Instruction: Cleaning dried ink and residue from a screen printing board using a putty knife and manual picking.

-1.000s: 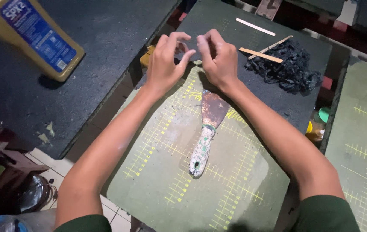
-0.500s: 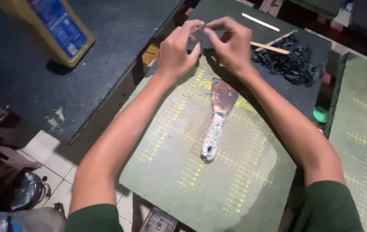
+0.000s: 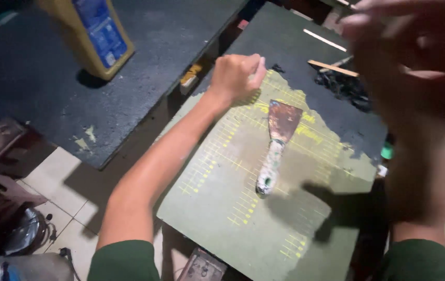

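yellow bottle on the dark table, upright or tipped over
Upright: the yellow bottle stands on its base on the dark table, casting a shadow beside it.

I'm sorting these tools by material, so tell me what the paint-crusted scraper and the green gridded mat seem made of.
Paint-crusted scraper: blade looks like thin metal, brown and dull as if rusted; the handle's material is hidden under pale paint crust.
Green gridded mat: probably a rubbery or vinyl cutting mat, matte, with yellow printed lines and a worn, faded patch mid-sheet.

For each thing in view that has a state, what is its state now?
Left hand: closed in a fist at the mat's edge.
Right hand: raised near the camera, blurred; grip unclear.
Putty knife: lying flat on the mat, untouched.
Cutting mat: partly coated black.
Yellow bottle: standing.
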